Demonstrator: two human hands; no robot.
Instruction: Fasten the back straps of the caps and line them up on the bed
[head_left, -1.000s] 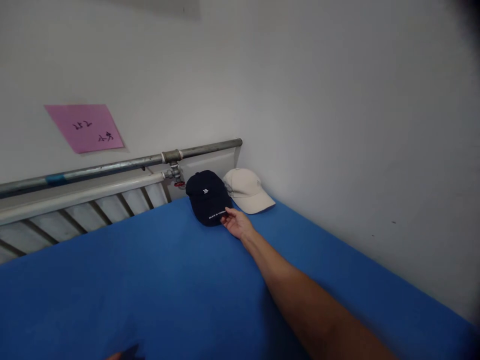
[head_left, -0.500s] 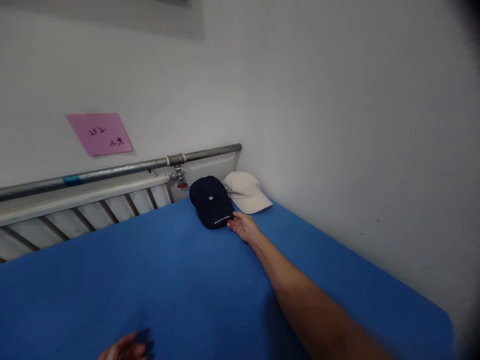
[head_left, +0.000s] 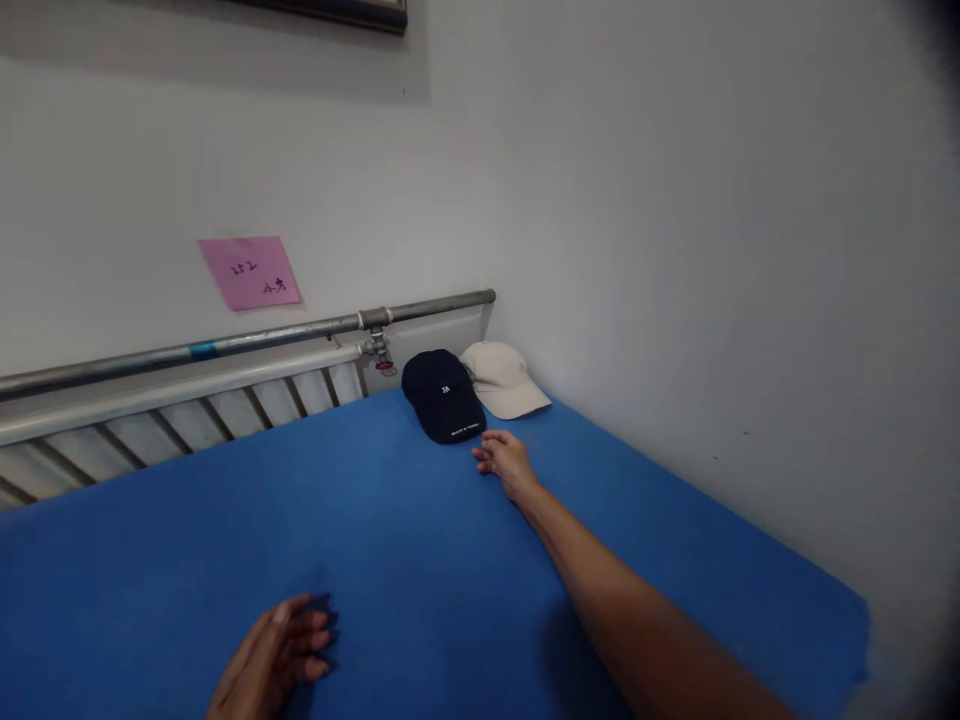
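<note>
A dark navy cap (head_left: 444,396) with small white lettering lies on the blue sheet (head_left: 420,560) near the far corner. Beside it on the right lies a beige cap (head_left: 504,379). My right hand (head_left: 507,461) rests on the sheet just short of the navy cap's brim, apart from it, fingers loosely curled with nothing in them. My left hand (head_left: 271,655) presses on the sheet at the lower left, fingers bent, holding nothing.
White walls meet at the corner behind the caps. A grey metal pipe (head_left: 247,335) with a valve (head_left: 379,352) runs above a white slatted rail (head_left: 172,405). A pink note (head_left: 249,272) sticks to the wall. A dark frame edge (head_left: 337,10) shows at the top.
My right hand has let go of the navy cap's brim and drawn back a little. My left hand has come into view on the sheet.
</note>
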